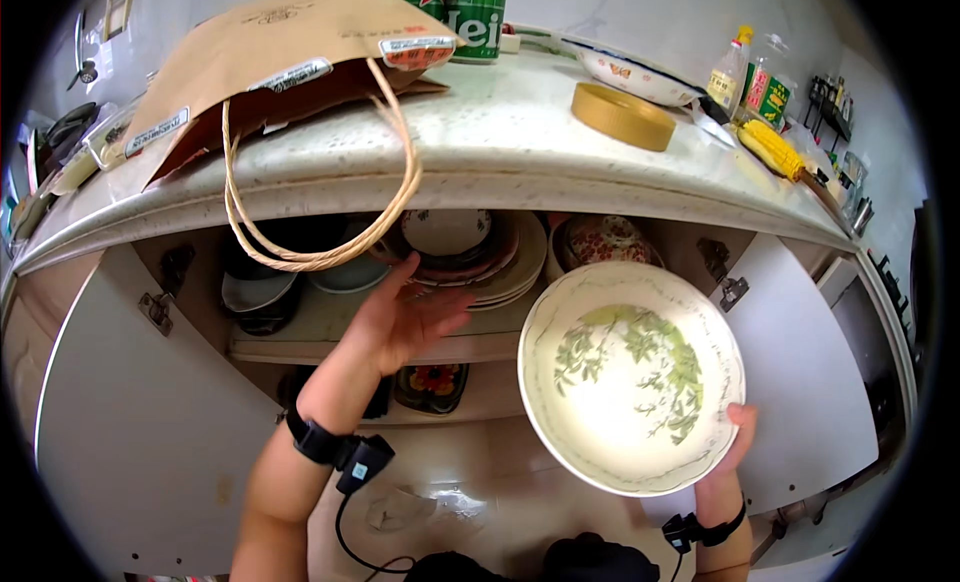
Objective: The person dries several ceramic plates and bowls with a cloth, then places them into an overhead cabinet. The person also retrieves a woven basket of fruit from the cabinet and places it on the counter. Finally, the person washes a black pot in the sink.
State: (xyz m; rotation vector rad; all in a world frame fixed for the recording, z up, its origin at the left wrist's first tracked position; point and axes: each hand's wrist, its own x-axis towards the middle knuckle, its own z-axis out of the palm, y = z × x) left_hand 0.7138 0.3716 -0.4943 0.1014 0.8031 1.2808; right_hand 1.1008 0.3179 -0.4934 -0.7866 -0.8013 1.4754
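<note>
My right hand [735, 439] grips the rim of a large white ceramic bowl [615, 402] with green leaf decoration, thumb over the edge; its other fingers are hidden behind the bowl. The bowl is tipped so its inside faces me, in front of an open cabinet. My left hand [409, 315] has its fingers spread and holds nothing. It is in front of the upper shelf, close to a stack of plates [517, 270] with a smaller white bowl [446, 231] on top. Behind the large bowl, a lidded floral pot [607, 240] is partly visible on that shelf.
Cabinet doors stand open at left [150, 417] and right [795, 387]. A paper bag's handle [405, 184] hangs over the counter edge [510, 184]. Dark bowls [259, 304] sit on the shelf at left; a flower-patterned dish [433, 387] lies below. Tape [622, 116] and corn [772, 148] are on the counter.
</note>
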